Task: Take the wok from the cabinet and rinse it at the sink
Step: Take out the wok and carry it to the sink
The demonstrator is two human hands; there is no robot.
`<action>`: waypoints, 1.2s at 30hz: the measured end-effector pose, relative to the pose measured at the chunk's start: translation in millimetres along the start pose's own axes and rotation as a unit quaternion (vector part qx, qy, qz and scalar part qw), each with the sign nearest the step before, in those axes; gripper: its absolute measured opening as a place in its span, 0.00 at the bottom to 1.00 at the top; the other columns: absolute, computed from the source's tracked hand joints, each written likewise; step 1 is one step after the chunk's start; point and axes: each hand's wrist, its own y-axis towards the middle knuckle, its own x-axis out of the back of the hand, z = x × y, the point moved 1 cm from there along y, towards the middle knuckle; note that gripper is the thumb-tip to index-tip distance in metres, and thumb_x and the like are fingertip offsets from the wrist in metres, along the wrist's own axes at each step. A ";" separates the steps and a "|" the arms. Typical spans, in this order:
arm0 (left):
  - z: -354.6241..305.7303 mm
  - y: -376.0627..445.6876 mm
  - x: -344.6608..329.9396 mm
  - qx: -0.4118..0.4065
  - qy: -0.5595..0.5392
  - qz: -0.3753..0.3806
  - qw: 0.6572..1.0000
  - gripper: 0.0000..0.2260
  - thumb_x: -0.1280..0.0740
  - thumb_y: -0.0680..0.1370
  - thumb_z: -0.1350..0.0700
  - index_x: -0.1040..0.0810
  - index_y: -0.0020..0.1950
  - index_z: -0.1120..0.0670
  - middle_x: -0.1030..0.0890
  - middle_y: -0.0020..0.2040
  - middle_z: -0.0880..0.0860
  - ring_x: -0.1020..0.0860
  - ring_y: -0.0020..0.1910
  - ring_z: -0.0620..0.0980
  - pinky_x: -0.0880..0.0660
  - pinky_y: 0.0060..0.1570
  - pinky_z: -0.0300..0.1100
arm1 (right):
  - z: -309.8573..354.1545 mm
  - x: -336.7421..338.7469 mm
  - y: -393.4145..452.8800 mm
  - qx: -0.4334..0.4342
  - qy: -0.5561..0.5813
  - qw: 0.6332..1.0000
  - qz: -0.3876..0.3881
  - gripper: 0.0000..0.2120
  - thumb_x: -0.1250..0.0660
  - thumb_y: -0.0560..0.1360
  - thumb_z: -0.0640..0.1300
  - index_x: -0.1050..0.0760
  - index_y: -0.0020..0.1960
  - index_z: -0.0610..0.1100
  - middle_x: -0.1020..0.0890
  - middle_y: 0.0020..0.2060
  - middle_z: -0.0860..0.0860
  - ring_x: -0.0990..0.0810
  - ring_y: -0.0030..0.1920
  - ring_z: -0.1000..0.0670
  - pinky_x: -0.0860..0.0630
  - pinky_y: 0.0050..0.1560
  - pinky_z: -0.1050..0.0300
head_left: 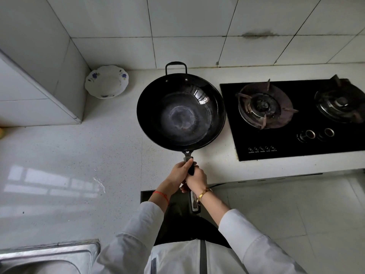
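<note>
1. Both hands clamp the long handle of the wok (180, 109): left hand (180, 172) ahead, right hand (196, 179) just behind.
2. The round, dark, glossy wok hangs over the speckled white surface (88, 155), beside the black glass gas hob (296, 119).
3. A scalloped floral plate (106, 81) leans in the tiled corner.
4. The steel sink (49, 256) sits lower left.

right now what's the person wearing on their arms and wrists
Both arms are in long white sleeves pushed up the forearms. The left wrist has a thin red string bracelet. The right wrist has a gold bangle. The left hand and right hand are bare, no gloves.
</note>
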 end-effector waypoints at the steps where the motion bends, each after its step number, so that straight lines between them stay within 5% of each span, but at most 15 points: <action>1: 0.5 0.2 0.3 0.001 -0.010 0.003 1.000 0.19 0.43 0.83 0.49 0.26 0.64 0.63 0.20 0.56 0.61 0.21 0.34 0.50 0.27 0.26 0.39 | -0.4 -0.1 0.4 -0.001 0.004 1.000 -0.001 0.09 0.37 0.79 0.46 0.26 0.52 0.40 0.16 0.38 0.42 0.21 0.21 0.48 0.20 0.25 0.54; 4: 2.0 1.2 0.9 0.001 -0.016 0.016 1.000 0.20 0.43 0.83 0.49 0.27 0.64 0.63 0.20 0.56 0.64 0.23 0.25 0.48 0.30 0.18 0.36 | -1.7 -2.0 1.6 0.001 -0.002 1.000 -0.006 0.08 0.38 0.79 0.46 0.26 0.49 0.41 0.18 0.33 0.44 0.24 0.19 0.50 0.25 0.19 0.60; 6: 1.9 2.2 0.7 -0.001 -0.022 0.020 1.000 0.20 0.43 0.83 0.49 0.27 0.63 0.64 0.21 0.58 0.66 0.23 0.28 0.52 0.29 0.17 0.37 | -2.6 -4.0 2.2 0.006 -0.007 1.000 -0.016 0.07 0.39 0.79 0.47 0.27 0.47 0.43 0.19 0.33 0.46 0.26 0.17 0.52 0.28 0.17 0.63; 10: 0.1 1.5 -0.9 0.002 -0.058 0.022 0.998 0.16 0.44 0.84 0.51 0.28 0.59 0.64 0.21 0.61 0.64 0.21 0.40 0.53 0.24 0.26 0.37 | -5.3 -8.4 1.9 0.026 -0.003 0.999 -0.036 0.04 0.40 0.79 0.44 0.28 0.47 0.48 0.20 0.35 0.46 0.28 0.15 0.54 0.31 0.15 0.64; 14: 0.2 1.7 -0.7 0.003 -0.073 0.020 0.997 0.18 0.44 0.84 0.52 0.29 0.63 0.67 0.21 0.60 0.64 0.21 0.48 0.56 0.23 0.47 0.45 | -6.7 -10.8 0.6 0.048 0.003 0.997 -0.052 0.06 0.40 0.79 0.42 0.27 0.45 0.49 0.20 0.33 0.46 0.29 0.13 0.55 0.34 0.14 0.65; 19: -1.2 -2.0 0.2 -0.007 -0.062 0.011 0.998 0.19 0.44 0.84 0.52 0.28 0.63 0.67 0.20 0.51 0.58 0.21 0.45 0.54 0.23 0.36 0.39 | -4.2 -10.2 -2.2 0.058 0.008 0.997 -0.054 0.05 0.40 0.79 0.41 0.25 0.47 0.46 0.21 0.33 0.47 0.28 0.13 0.55 0.33 0.13 0.64; 25: -13.9 -9.4 2.5 -0.059 -0.072 -0.004 0.996 0.18 0.43 0.83 0.52 0.26 0.61 0.66 0.20 0.53 0.60 0.21 0.56 0.56 0.24 0.61 0.49 | 12.7 -1.5 -11.8 0.106 0.013 0.993 -0.044 0.08 0.38 0.78 0.40 0.24 0.55 0.43 0.21 0.36 0.48 0.27 0.15 0.56 0.35 0.14 0.66; 33: -13.0 -36.9 -0.2 -0.106 -0.103 -0.043 0.988 0.18 0.43 0.83 0.52 0.27 0.62 0.65 0.20 0.54 0.59 0.22 0.59 0.57 0.27 0.64 0.51 | 19.0 8.2 -35.6 0.171 -0.018 0.985 -0.011 0.10 0.37 0.79 0.40 0.24 0.59 0.41 0.20 0.39 0.48 0.24 0.23 0.54 0.34 0.15 0.67; 36: -9.0 -48.5 -3.3 -0.111 -0.115 -0.067 0.985 0.17 0.43 0.83 0.51 0.26 0.60 0.63 0.20 0.54 0.59 0.21 0.55 0.56 0.24 0.58 0.48 | 18.0 10.6 -41.6 0.192 -0.028 0.981 0.011 0.11 0.37 0.79 0.41 0.25 0.61 0.42 0.18 0.44 0.46 0.20 0.29 0.50 0.34 0.16 0.69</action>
